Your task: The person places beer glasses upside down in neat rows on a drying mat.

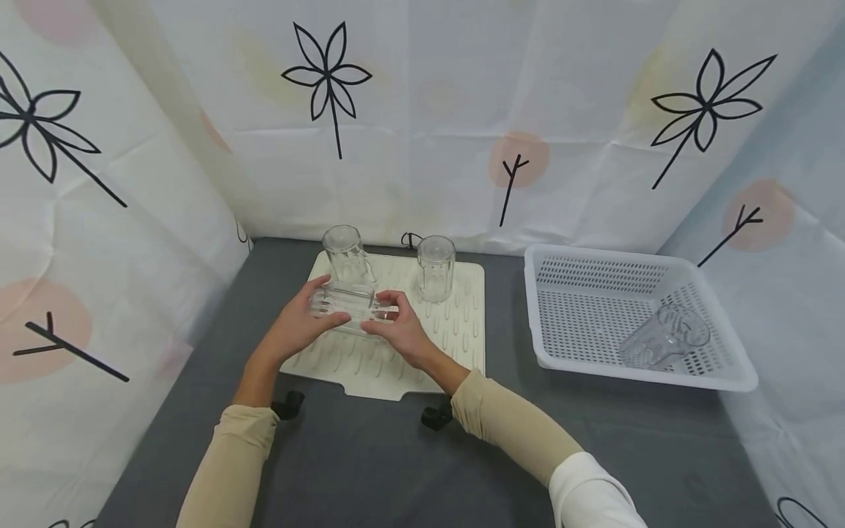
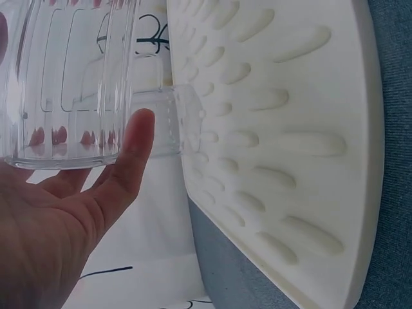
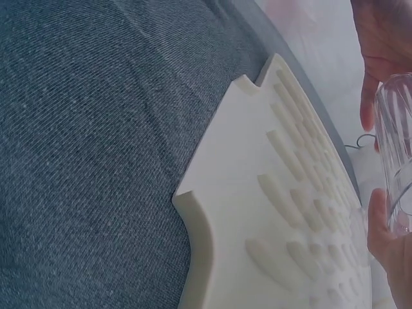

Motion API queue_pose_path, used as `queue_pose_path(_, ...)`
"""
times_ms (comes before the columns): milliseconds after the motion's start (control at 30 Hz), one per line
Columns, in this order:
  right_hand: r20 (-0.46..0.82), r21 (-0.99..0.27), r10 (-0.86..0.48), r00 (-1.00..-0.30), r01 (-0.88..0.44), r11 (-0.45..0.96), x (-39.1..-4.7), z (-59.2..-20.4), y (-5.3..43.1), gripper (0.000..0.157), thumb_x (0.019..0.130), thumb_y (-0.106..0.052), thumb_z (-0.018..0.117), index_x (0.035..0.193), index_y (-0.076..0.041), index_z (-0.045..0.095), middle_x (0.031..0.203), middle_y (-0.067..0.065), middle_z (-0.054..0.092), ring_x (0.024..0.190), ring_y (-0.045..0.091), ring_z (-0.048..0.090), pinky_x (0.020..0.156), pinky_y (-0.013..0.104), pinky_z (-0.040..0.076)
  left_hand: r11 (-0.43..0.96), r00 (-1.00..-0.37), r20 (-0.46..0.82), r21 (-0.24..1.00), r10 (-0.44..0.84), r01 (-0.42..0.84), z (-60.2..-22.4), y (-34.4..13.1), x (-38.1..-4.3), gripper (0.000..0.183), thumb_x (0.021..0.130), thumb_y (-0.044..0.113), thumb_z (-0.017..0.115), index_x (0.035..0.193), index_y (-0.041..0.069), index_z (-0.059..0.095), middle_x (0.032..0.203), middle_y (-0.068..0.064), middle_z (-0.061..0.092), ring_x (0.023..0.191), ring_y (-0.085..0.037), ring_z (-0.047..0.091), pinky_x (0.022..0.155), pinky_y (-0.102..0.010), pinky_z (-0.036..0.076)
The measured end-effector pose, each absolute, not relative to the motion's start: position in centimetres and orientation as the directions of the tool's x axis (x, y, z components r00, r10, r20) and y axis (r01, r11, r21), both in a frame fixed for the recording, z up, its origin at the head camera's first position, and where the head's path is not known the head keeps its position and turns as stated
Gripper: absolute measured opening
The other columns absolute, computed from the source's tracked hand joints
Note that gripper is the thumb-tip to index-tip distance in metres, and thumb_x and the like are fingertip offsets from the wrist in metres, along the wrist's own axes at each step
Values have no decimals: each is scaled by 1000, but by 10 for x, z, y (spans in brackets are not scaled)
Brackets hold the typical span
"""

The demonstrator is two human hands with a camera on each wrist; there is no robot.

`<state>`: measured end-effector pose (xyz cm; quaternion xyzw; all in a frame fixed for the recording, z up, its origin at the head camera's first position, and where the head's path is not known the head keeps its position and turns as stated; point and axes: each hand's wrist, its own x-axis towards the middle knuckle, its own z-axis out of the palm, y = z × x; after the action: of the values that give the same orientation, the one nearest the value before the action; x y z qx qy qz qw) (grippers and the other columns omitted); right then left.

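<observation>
A clear glass mug (image 1: 346, 299) lies on its side in the air above a cream draining board (image 1: 317, 361), held between both hands. My left hand (image 1: 298, 328) grips its left end, thumb in front and fingers round the far side; the left wrist view shows the ribbed glass wall (image 2: 71, 84) close up. At the other end my right hand (image 1: 408, 336) grips the mug with thumb and fingers. Two more glass mugs stand on the board behind it, one at the back left (image 1: 345, 253) and one at the back right (image 1: 436, 270).
Right of the board is a white perforated basket (image 1: 540, 341) with a glass mug (image 1: 667, 337) leaning inside it. A dark grey cloth (image 1: 370, 469) covers the table. Patterned white curtains (image 1: 436, 88) close off the back and sides.
</observation>
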<state>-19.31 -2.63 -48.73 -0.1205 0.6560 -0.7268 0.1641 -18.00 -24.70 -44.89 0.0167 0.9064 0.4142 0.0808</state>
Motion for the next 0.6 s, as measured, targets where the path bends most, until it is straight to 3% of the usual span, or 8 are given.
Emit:
queue_pose_path(167, -18, -998, -418, -908, 44, -53, -194, -488, -23, 56, 85, -11, 71, 132, -16, 40, 127, 7, 42, 102, 15, 55, 79, 23, 55, 655, -991, -104, 756, 87, -22, -446, -245, -181, 101, 70, 66, 72, 150, 28, 25, 149, -11, 37, 127, -33, 46, 89, -48, 47)
queue_pose_path(300, -30, -999, -448, -894, 38, -8, -194, -488, -20, 56, 86, -14, 70, 132, -19, 37, 132, 7, 40, 107, 16, 55, 81, 26, 55, 642, -993, -88, 767, 81, -16, -447, -247, -181, 97, 69, 64, 74, 147, 28, 30, 141, -10, 43, 114, -29, 53, 80, -37, 50)
queue_pose_path(467, -67, -996, -475, -877, 31, 83, -192, -483, -17, 59, 88, -19, 69, 135, -17, 34, 142, 8, 36, 123, 26, 50, 87, 30, 53, 633, -995, -68, 774, 72, -7, -449, -252, -181, 93, 70, 62, 75, 146, 29, 32, 149, -11, 37, 123, -34, 49, 87, -46, 52)
queue_pose_path(600, -76, -991, -508, -858, 10, 132, -188, -466, -13, 62, 89, -17, 67, 139, -9, 31, 146, 14, 33, 132, 34, 45, 96, 38, 50, 627, -997, -41, 779, 59, 5, -449, -254, -182, 91, 70, 61, 76, 145, 31, 34, 150, -10, 37, 130, -35, 43, 92, -52, 48)
